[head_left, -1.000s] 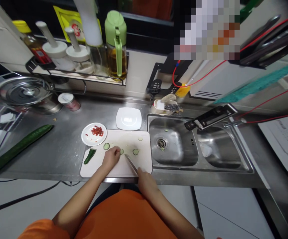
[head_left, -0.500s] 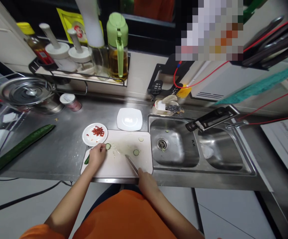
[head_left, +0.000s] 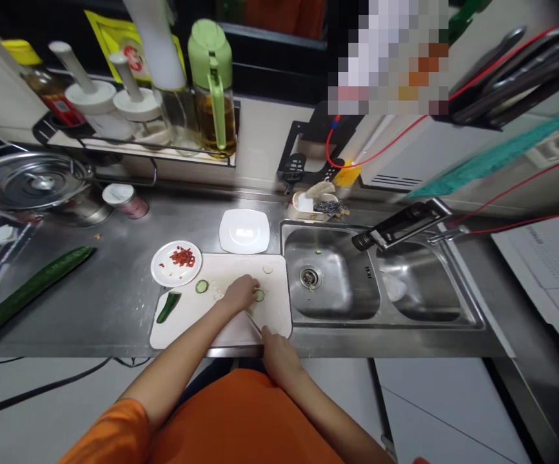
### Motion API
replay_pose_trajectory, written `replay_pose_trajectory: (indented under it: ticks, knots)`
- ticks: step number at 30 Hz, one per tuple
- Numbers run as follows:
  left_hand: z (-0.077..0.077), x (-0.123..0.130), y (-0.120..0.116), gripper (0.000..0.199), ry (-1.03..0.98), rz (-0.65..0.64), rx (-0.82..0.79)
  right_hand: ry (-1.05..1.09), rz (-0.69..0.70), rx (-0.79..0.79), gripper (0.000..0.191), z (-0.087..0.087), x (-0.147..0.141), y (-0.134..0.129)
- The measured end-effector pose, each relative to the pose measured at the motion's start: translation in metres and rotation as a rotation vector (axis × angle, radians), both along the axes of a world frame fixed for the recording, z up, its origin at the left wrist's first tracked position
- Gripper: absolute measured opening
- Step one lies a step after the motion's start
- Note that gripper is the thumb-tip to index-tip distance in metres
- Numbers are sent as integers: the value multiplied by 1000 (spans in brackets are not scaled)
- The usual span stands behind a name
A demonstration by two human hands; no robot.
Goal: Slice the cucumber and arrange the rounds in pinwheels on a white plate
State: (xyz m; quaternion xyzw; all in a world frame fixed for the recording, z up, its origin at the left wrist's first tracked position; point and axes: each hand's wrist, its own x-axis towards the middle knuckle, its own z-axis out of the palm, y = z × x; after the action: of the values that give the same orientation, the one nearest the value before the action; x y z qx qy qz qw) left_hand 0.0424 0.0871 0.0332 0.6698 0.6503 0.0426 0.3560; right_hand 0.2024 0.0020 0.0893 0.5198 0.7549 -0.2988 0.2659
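A white cutting board (head_left: 182,328) lies at the counter's front edge. My left hand (head_left: 240,294) reaches across it, fingers curled together at the edge of a thin cucumber slice (head_left: 260,295). My right hand (head_left: 280,356) is wrapped round the handle of a knife (head_left: 253,320), whose blade points up and left, partly behind my left wrist. Left on the board rest a second cucumber slice (head_left: 202,287) and a short cucumber piece (head_left: 168,307). A third, pale slice (head_left: 267,270) lies near the back right corner.
A white plate (head_left: 160,274) of chopped red bits overlaps the board's back left corner. Behind the board sits a white square plate (head_left: 244,231). The double sink (head_left: 330,290) is on the right. A long cucumber (head_left: 32,293) lies far left, before a steel pot (head_left: 73,209).
My left hand has moved right, from the slice on the left to the one near the knife. My right hand keeps the knife in about the same place. The view has shifted slightly.
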Motion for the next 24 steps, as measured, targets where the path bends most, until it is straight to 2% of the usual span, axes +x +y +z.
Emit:
replay_pose_trajectory:
  ticks: [5,14,16,21,24]
  knots:
    - [-2,15,7,18,91,-23,-67,13,2,3,45,-3,1,-2]
    - [-2,12,9,7,21,3,-102,32,7,4,49,-6,3,-1]
    - [-1,4,7,7,15,68,-92,28,3,-6,49,-8,4,-1]
    - [-1,-21,-15,16,116,347,-13,31,22,1,50,-8,5,1]
    - [-3,-31,-35,20,177,389,28,15,16,-18,46,-5,3,4]
